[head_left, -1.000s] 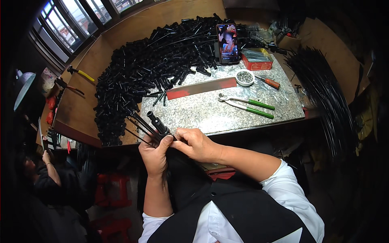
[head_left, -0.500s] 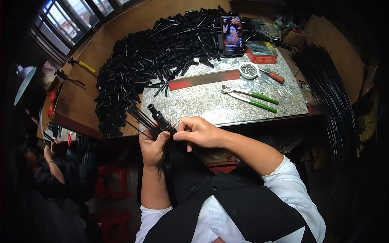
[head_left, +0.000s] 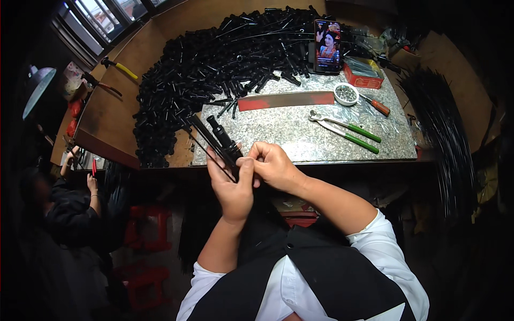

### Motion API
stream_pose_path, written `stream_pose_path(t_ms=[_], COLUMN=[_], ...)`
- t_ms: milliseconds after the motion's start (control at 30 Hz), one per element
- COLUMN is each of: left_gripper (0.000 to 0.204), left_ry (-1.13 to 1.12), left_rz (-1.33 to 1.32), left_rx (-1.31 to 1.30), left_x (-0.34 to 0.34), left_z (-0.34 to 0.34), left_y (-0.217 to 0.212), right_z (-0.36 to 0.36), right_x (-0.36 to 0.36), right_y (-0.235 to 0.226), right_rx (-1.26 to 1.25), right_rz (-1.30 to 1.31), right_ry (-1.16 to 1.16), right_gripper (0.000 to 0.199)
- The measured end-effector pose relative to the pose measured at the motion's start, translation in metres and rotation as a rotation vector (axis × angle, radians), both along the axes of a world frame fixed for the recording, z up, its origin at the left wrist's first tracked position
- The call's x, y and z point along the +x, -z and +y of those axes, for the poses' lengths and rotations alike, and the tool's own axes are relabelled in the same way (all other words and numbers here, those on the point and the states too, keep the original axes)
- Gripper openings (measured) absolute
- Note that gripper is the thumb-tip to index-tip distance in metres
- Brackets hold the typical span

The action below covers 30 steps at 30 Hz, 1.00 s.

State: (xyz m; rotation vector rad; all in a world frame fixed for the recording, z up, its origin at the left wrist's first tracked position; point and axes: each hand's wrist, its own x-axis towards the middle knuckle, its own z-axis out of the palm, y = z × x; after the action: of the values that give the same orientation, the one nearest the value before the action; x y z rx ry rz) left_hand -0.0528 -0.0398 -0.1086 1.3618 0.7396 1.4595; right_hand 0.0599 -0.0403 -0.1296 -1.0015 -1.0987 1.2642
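fingerwork, close in, at the near edge of the worktop [head_left: 292, 136]. gripped in the left hand [head_left: 233, 192]: thin black rods [head_left: 205, 135] and a black tubular fitting [head_left: 219, 131], tilted up toward the black heap [head_left: 214, 69]. close alongside, right hand [head_left: 278, 168] pinched together by the fitting's lower end; anything inside too hidden to tell. probably a fine adjusting step, unfinished. likely called for next: firm left hold, fitting kept from twisting, small precise right-hand movement. green-handled pincers [head_left: 360, 143] lying apart on the worktop.

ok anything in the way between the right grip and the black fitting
No loose object shows there; only the thumb of the left grip lies by the lower end of the black fitting, next to the right grip. Contact itself is hidden.
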Motion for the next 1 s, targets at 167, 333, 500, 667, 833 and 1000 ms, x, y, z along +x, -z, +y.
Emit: stream_pose_path(t_ms=[167,333,500,667,833,1000], left_gripper=[0.049,0.038,0.034,0.031,0.029,0.027], left_ry=[-0.079,0.039,0.035,-0.006,-0.033,-0.032], left_rz=[0.307,0.195,0.350,0.353,0.420,0.411], left_rx=[0.007,-0.071,0.030,0.068,0.128,0.110], left_x=[-0.014,-0.023,-0.031,-0.032,-0.035,-0.035], left_z=[0.014,0.019,0.022,0.022,0.023,0.022], left_y=[0.005,-0.018,-0.014,-0.011,-0.005,-0.005], right_z=[-0.005,-0.011,-0.011,-0.002,0.003,0.007], right_x=[-0.014,-0.023,-0.020,-0.008,-0.002,-0.005], right_y=[-0.007,-0.012,-0.012,-0.006,-0.001,0.009], right_rx=[0.082,0.405,0.175,0.118,0.088,0.098], right_rz=[-0.094,-0.334,-0.108,-0.187,-0.167,-0.027], right_ry=[0.069,0.215,0.083,0.009,-0.073,-0.080], right_gripper=[0.017,0.017,0.015,0.017,0.017,0.018])
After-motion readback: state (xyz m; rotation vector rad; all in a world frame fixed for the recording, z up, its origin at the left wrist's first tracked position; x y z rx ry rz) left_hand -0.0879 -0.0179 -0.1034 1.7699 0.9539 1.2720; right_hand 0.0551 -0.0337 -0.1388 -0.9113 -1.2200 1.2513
